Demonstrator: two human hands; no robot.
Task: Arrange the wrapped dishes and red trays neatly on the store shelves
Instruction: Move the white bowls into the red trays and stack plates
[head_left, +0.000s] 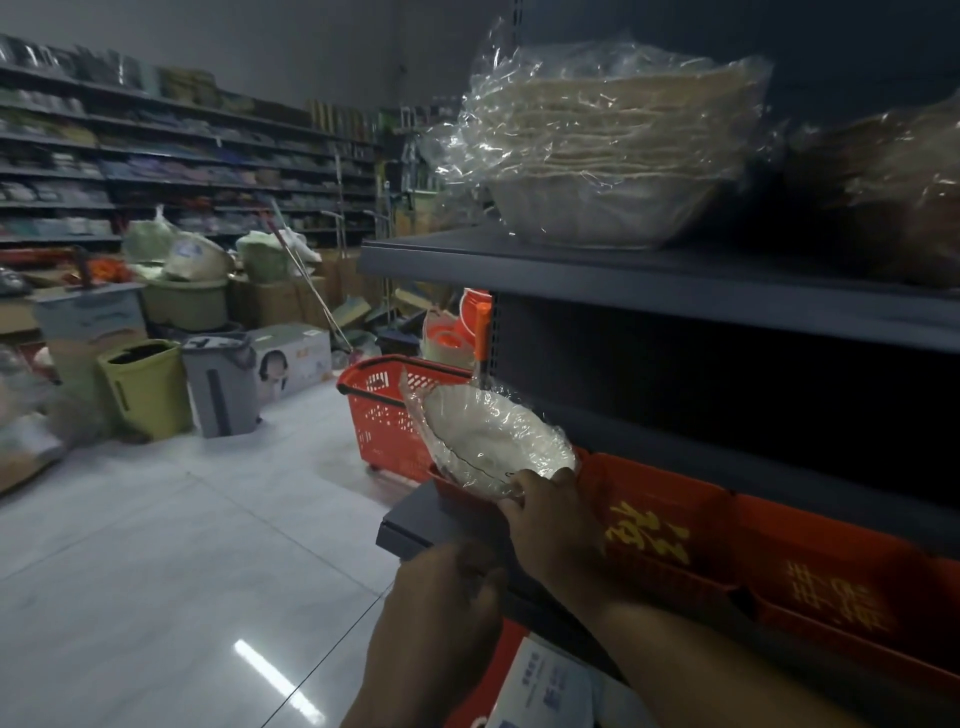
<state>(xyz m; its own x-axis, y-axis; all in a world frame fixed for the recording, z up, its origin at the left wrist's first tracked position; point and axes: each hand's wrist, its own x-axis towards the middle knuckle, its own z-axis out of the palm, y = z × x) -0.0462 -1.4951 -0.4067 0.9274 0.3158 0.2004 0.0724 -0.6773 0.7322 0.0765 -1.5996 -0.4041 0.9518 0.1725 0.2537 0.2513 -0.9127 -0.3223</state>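
My right hand (553, 519) grips a small white dish wrapped in clear film (488, 441) by its near rim, tilted, above the left end of the lower dark shelf (415, 525). My left hand (441, 608) hovers just below and left of it, fingers loosely curled, holding nothing that I can see. Red trays with gold characters (727, 540) lie along that lower shelf to the right. A tall stack of wrapped white dishes (613, 150) stands on the upper shelf (649, 280). A darker wrapped stack (893, 192) stands at its right end.
A red shopping basket (387, 410) stands on the tiled floor left of the shelf unit. Bins (150, 384), boxes and bagged goods crowd the far left. A printed box (545, 691) lies under my arms. Open floor (182, 545) stretches to my left.
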